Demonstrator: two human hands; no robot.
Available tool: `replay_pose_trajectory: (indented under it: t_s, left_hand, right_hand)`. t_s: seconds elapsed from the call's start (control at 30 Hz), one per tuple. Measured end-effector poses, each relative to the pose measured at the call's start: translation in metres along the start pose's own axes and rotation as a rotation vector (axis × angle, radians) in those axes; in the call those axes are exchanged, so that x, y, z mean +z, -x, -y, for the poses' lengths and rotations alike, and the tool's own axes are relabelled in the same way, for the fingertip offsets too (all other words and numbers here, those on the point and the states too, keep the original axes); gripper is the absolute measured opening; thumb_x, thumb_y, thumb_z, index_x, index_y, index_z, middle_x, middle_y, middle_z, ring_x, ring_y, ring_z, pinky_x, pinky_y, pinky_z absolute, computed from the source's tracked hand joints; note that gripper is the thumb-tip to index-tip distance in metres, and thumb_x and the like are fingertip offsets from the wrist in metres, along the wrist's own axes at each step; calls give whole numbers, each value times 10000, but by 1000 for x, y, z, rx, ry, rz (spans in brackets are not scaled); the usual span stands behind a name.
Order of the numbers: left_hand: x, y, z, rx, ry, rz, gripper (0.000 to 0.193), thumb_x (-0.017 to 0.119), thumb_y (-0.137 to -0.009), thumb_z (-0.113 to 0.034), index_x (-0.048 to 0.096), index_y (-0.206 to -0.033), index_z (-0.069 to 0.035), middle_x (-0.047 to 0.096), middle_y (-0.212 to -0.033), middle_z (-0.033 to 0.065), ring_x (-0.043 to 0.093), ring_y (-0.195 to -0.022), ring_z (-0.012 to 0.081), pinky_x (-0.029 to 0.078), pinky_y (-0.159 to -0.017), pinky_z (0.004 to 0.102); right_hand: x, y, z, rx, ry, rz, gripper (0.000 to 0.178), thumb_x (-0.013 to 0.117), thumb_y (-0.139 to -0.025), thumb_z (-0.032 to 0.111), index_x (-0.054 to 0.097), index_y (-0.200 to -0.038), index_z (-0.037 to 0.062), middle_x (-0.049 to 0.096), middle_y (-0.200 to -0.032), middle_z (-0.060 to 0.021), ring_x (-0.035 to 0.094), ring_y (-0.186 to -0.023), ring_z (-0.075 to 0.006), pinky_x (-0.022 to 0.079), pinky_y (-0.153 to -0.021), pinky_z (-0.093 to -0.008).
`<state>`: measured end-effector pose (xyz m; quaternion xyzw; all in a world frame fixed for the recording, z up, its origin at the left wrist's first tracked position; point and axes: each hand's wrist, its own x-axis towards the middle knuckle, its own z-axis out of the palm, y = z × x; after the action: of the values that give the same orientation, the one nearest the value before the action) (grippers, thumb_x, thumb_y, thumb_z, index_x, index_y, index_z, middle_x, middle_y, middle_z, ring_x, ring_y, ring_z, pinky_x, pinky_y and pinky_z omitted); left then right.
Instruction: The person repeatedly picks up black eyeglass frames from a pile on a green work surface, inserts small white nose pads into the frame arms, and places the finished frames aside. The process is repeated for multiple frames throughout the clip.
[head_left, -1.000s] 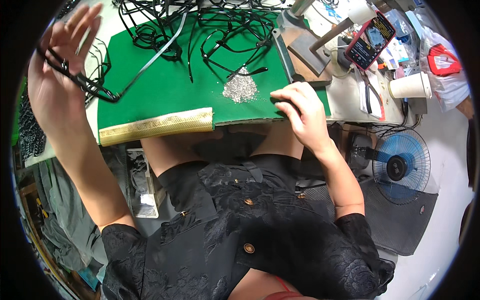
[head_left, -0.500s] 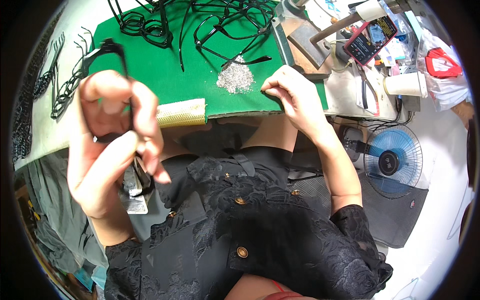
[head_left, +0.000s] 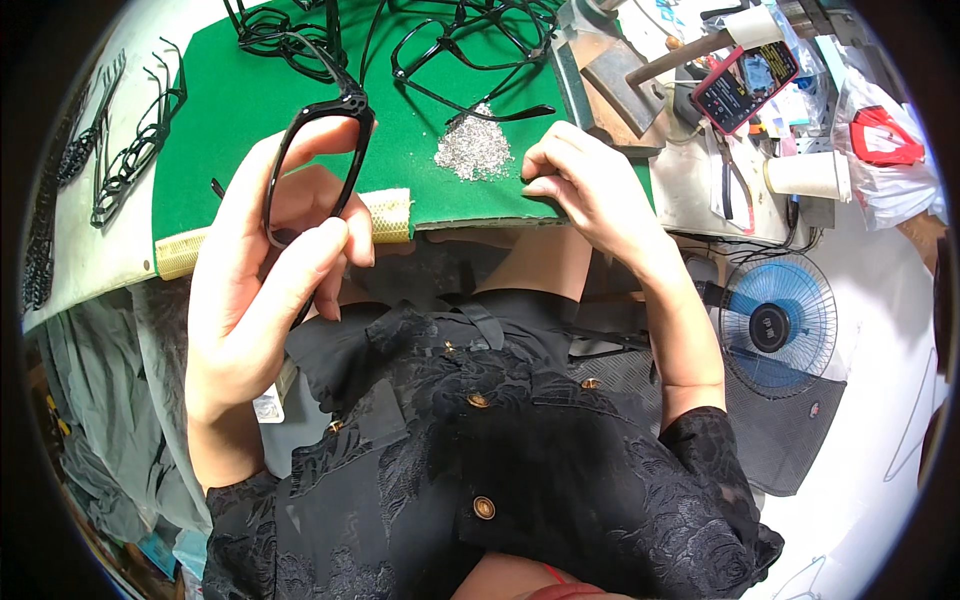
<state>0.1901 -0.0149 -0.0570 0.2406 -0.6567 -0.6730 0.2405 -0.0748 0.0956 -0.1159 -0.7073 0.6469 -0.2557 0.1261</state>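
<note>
A black eyeglass frame (head_left: 352,104) is pinched between the thumb and fingers of my left hand (head_left: 235,310), raised at the near left edge of the green mat (head_left: 230,90). One rim faces up, and a temple arm points away from me. My right hand (head_left: 605,195) rests on the mat's near right part, its thumb and fingertips pressed together; what they hold, if anything, is too small to name. Just left of those fingertips lies a heap of tiny silvery parts, apparently screws (head_left: 472,150). Behind the heap, more black eyeglass frames (head_left: 400,73) lie on the mat.
A metal bench tool (head_left: 620,95) stands at the mat's right, with a red-edged phone-like device (head_left: 745,85), pliers (head_left: 735,180) and a white cup (head_left: 808,176) beyond it. More frames (head_left: 130,180) line the table's left. A blue fan (head_left: 775,325) stands low at right.
My left hand has moved right and slightly away from me, bringing the eyeglass frame over the mat with its rim turned into view. My right hand stays by the heap, fingers still together.
</note>
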Motion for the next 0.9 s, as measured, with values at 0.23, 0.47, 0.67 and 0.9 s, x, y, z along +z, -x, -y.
replay_pose_trajectory:
  t_s: [0.23, 0.47, 0.67, 0.9]
  left_hand:
    - [3, 1, 5, 7, -11, 37, 481, 483, -900, -59, 361, -1359, 17, 542, -836, 78, 450, -621, 63, 364, -541, 170]
    - [9, 9, -8, -65, -62, 56, 500, 443, -871, -57, 349, -1354, 30, 548, -891, 110, 474, -693, 73, 378, -533, 168]
    - [45, 10, -38, -230, 239, 311, 537, 445, -850, 35, 283, -1363, 30, 521, -994, 144, 530, -731, 145, 479, -490, 204]
    - [101, -19, -24, -315, 603, 535, 455, 399, -934, -11, 245, -1362, 0, 479, -869, 100, 477, -609, 106, 466, -505, 205]
  right_hand:
    - [11, 3, -5, -8, 129, -77, 133, 638, -802, 135, 540, -836, 52, 520, -787, -80, 563, -724, -264, 452, -640, -342]
    - [13, 18, -2, 52, 260, -122, 123, 622, -810, 149, 539, -832, 61, 521, -797, -82, 563, -750, -271, 456, -653, -343]
    - [8, 26, -10, 187, -172, -233, 79, 589, -845, 82, 520, -827, 49, 506, -757, -55, 521, -685, -175, 426, -629, -278]
    - [-44, 25, 30, -155, -916, -469, 294, 559, -934, 295, 471, -865, 23, 442, -793, -48, 441, -712, -137, 382, -645, -244]
